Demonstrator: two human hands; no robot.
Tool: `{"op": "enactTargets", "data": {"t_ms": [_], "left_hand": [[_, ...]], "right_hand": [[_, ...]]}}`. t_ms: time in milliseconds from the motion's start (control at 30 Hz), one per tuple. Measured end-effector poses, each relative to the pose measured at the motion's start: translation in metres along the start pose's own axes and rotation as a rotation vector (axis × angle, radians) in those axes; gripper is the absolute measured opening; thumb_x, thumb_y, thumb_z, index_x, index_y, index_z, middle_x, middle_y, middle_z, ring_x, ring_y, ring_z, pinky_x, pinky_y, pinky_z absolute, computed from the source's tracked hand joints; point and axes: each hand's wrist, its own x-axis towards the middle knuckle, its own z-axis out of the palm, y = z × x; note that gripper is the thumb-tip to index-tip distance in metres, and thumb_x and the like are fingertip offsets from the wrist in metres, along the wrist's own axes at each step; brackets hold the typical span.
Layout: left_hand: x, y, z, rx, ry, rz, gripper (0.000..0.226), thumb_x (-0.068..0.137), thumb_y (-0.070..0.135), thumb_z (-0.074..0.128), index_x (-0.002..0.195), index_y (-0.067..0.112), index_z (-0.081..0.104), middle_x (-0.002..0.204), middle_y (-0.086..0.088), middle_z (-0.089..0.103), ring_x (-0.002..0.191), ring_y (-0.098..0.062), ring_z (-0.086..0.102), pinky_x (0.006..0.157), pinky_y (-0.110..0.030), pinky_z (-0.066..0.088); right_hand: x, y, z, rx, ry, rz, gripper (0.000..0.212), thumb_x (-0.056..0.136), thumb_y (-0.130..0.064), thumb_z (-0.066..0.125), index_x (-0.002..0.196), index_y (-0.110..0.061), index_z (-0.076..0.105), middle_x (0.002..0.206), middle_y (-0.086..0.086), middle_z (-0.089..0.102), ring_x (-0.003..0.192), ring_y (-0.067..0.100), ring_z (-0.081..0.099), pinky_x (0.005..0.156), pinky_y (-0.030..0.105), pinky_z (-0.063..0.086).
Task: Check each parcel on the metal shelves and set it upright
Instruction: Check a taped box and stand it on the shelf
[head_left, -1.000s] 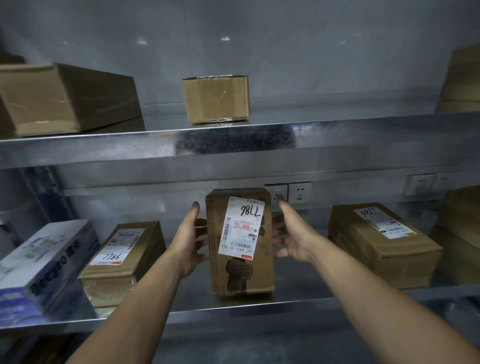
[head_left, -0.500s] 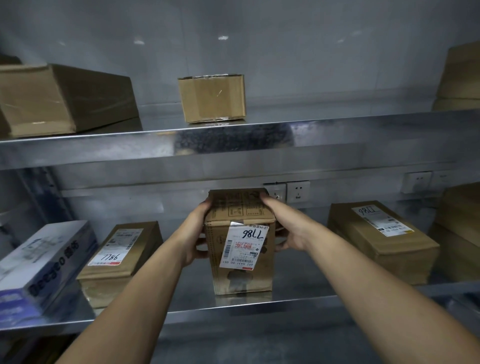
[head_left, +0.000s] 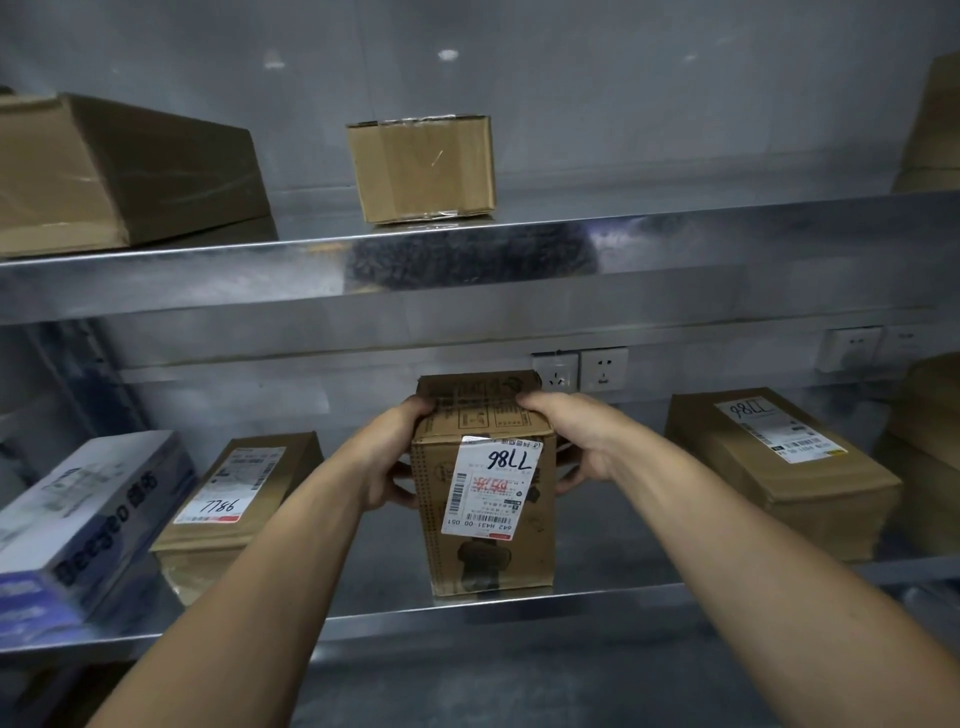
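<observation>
The labelled parcel (head_left: 485, 540), upright on the lower shelf (head_left: 384, 582), is gripped between the curled fingers (head_left: 415, 410) of the left hand (head_left: 389, 462) and right hand (head_left: 582, 447). The flat box (head_left: 239, 493) and flat carton (head_left: 779, 467) outboard of the fingers are judged outstanding.

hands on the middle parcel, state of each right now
Left hand: grips the parcel on its left side, thumb on top.
Right hand: grips its right side, thumb on top.
</observation>
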Motion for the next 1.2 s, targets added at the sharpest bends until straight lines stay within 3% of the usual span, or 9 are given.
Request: {"op": "enactTargets", "data": {"t_ms": [300,467,600,700,800,900,967,1067,1200], "left_hand": [[0.002,0.001,0.002,0.003,-0.001,-0.006,0.038,0.101,0.047,0.041,0.088,0.019,0.063,0.089,-0.010,0.063,0.098,-0.035,0.061,0.095,-0.057,0.050],[-0.002,0.001,0.001,-0.009,0.002,-0.004,0.039,0.100,0.048,0.042,0.090,0.019,0.065,0.095,-0.009,0.067,0.104,-0.034,0.062,0.096,-0.057,0.049],[-0.004,0.001,-0.003,-0.041,0.042,0.017,0.035,0.097,0.052,0.047,0.092,0.024,0.066,0.099,-0.001,0.069,0.106,-0.022,0.057,0.102,-0.052,0.044],[-0.006,0.003,-0.002,-0.101,0.044,0.068,0.031,0.099,0.049,0.045,0.087,0.025,0.061,0.086,0.002,0.067,0.098,-0.018,0.057,0.090,-0.042,0.044],[-0.009,0.001,-0.003,-0.147,0.046,0.112,0.032,0.100,0.049,0.043,0.096,0.024,0.063,0.099,-0.001,0.067,0.100,-0.021,0.059,0.089,-0.043,0.045],[-0.012,-0.002,-0.005,-0.217,0.062,0.138,0.038,0.100,0.055,0.041,0.099,0.026,0.065,0.100,0.002,0.067,0.100,-0.022,0.060,0.084,-0.043,0.047],[-0.012,-0.006,-0.005,-0.254,0.047,0.124,0.045,0.100,0.059,0.039,0.102,0.024,0.067,0.104,0.003,0.067,0.104,-0.023,0.059,0.093,-0.049,0.048],[-0.010,-0.015,-0.006,-0.268,0.036,0.087,0.051,0.100,0.063,0.037,0.107,0.020,0.065,0.113,0.000,0.064,0.113,-0.029,0.057,0.106,-0.057,0.041],[-0.011,-0.027,-0.003,-0.257,0.013,0.028,0.061,0.096,0.065,0.043,0.121,0.012,0.061,0.123,-0.007,0.061,0.119,-0.035,0.055,0.105,-0.056,0.042]], "right_hand": [[0.002,0.001,0.000,-0.012,0.004,0.002,0.031,0.100,-0.042,0.054,0.081,-0.018,0.063,0.076,0.007,0.071,0.092,0.031,0.066,0.093,0.058,0.052],[-0.002,0.002,-0.003,0.013,0.018,0.004,0.030,0.097,-0.045,0.057,0.080,-0.021,0.062,0.078,0.004,0.070,0.091,0.027,0.064,0.090,0.047,0.051],[-0.003,0.004,-0.004,0.038,0.032,-0.064,0.034,0.094,-0.051,0.060,0.085,-0.020,0.070,0.085,0.001,0.075,0.101,0.024,0.066,0.101,0.044,0.049],[-0.003,0.004,-0.005,0.102,0.010,-0.129,0.033,0.095,-0.050,0.061,0.087,-0.020,0.072,0.081,-0.002,0.077,0.099,0.023,0.068,0.104,0.044,0.048],[-0.007,0.003,-0.005,0.183,0.001,-0.151,0.037,0.097,-0.056,0.054,0.086,-0.023,0.068,0.076,-0.004,0.074,0.095,0.022,0.065,0.095,0.043,0.048],[-0.012,0.004,-0.003,0.249,-0.014,-0.157,0.042,0.099,-0.060,0.046,0.092,-0.024,0.068,0.094,0.002,0.072,0.103,0.023,0.062,0.094,0.047,0.049],[-0.013,0.008,-0.003,0.304,-0.015,-0.148,0.043,0.101,-0.059,0.042,0.100,-0.023,0.066,0.105,0.008,0.070,0.109,0.026,0.060,0.101,0.056,0.047],[-0.016,0.016,-0.002,0.344,-0.020,-0.117,0.044,0.101,-0.060,0.041,0.105,-0.022,0.063,0.107,0.012,0.067,0.108,0.029,0.059,0.101,0.058,0.047],[-0.011,0.029,0.005,0.298,-0.002,-0.097,0.066,0.083,-0.071,0.061,0.120,-0.017,0.064,0.117,0.012,0.069,0.113,0.028,0.060,0.099,0.049,0.047]]}}
